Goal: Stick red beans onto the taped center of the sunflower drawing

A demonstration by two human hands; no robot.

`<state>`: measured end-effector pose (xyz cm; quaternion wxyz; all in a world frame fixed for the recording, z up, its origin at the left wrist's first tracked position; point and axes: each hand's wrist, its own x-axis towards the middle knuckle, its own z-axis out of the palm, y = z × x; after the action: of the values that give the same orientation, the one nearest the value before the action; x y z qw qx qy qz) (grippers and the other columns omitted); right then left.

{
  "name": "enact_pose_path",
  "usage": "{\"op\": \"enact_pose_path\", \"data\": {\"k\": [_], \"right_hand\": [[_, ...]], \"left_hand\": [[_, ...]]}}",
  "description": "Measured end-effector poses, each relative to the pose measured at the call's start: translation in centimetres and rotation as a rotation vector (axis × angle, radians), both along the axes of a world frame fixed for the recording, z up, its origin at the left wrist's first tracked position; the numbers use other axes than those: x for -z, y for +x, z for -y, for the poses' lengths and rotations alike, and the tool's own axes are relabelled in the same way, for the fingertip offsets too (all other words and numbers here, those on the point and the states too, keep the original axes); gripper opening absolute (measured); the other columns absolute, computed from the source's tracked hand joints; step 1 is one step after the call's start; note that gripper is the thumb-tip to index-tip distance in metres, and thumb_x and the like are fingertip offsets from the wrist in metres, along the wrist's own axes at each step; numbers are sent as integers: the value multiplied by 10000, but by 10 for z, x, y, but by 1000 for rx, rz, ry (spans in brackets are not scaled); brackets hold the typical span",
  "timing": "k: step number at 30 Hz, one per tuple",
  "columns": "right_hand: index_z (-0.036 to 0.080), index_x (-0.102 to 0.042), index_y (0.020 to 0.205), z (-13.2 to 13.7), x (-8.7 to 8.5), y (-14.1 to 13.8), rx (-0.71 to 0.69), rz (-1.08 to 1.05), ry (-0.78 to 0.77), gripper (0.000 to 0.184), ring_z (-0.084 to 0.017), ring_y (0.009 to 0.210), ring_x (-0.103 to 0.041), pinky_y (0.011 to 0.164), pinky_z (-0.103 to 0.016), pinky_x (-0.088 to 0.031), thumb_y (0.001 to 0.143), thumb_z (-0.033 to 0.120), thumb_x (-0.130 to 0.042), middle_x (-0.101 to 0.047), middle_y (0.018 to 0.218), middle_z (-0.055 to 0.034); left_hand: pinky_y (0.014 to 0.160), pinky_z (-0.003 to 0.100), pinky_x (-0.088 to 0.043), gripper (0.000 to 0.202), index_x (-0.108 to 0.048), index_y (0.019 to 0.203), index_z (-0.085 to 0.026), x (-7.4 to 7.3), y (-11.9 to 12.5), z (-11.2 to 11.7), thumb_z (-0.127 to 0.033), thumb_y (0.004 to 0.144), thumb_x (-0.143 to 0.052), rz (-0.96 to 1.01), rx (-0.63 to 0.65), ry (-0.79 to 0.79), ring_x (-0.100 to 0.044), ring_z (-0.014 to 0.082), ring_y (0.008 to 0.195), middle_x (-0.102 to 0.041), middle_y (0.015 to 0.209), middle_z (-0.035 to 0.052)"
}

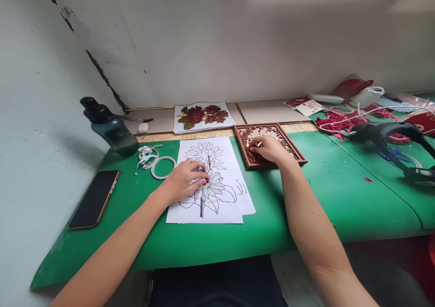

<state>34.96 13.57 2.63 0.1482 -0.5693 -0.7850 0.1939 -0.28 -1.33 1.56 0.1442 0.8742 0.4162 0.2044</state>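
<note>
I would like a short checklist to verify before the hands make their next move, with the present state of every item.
1. Left hand over the white paper sheets with black flower outlines: ok.
2. Sheet edges aligned: not ok; the lower sheet sticks out at the right.
3. Right hand over the rectangular brown-framed tray, fingertips at the small dark-red bead-like pieces: ok.
4. Piece pinched in the right fingers: cannot tell.
5. Black rectangular phone apart from the sheets: ok.
6. Dark translucent bottle with black cap apart from the sheets: ok.
</note>
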Motion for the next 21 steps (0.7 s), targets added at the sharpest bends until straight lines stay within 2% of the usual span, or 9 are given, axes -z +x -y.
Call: {"op": "enact_pose_path", "data": {"k": [3,6,9,12,15,18,21], "right_hand": [[215,-793,912,1,0,-2,43,-35,51,148,-234,857,-672,793,-333,-485,864,261,-660,-782,933,-68],[211,-797,965,4,-2,-4,74,-94,93,241,-242,935,-687,857,-343,-490,889,196,-569,-787,1011,-88],[205,-797,971,7,-5,-6,96,-156,120,347,-229,945,-697,846,-325,-497,843,103,-491,-787,1036,-93],[193,-790,923,9,-6,-6,127,-209,145,369,-225,953,-699,834,-315,-501,789,81,-466,-786,1013,-90],[187,-778,897,8,-6,-6,168,-243,158,309,-228,904,-695,782,-316,-498,781,127,-499,-782,965,-87],[192,-771,923,7,-7,-6,206,-264,157,224,-211,782,-685,726,-318,-492,808,233,-584,-782,928,-72],[196,-777,912,7,-8,-6,248,-259,165,217,-206,722,-671,697,-323,-481,836,330,-625,-782,891,-69]], "left_hand": [[1011,516,-545,276,-757,1235,-325,0,0,0,-320,1058,-545,2,-9,3,-598,286,1216,-670,1331,73],[1008,505,-541,280,-754,1226,-317,-2,0,0,-313,1067,-523,-2,-13,6,-601,279,1215,-674,1326,68],[1011,493,-534,276,-753,1212,-313,-3,0,0,-319,1072,-515,-8,-13,7,-605,273,1214,-678,1322,58],[1012,491,-528,276,-750,1212,-311,-3,0,0,-326,1075,-511,-11,-15,5,-605,273,1216,-677,1324,54],[1009,487,-527,278,-745,1220,-306,-2,0,0,-325,1077,-508,-14,-15,3,-604,270,1217,-674,1325,56],[1002,482,-526,279,-745,1220,-302,-2,0,0,-327,1080,-505,-15,-14,5,-605,267,1216,-675,1319,56],[998,476,-525,281,-745,1221,-300,-2,0,1,-329,1081,-503,-16,-16,3,-604,267,1220,-675,1319,58]]}}
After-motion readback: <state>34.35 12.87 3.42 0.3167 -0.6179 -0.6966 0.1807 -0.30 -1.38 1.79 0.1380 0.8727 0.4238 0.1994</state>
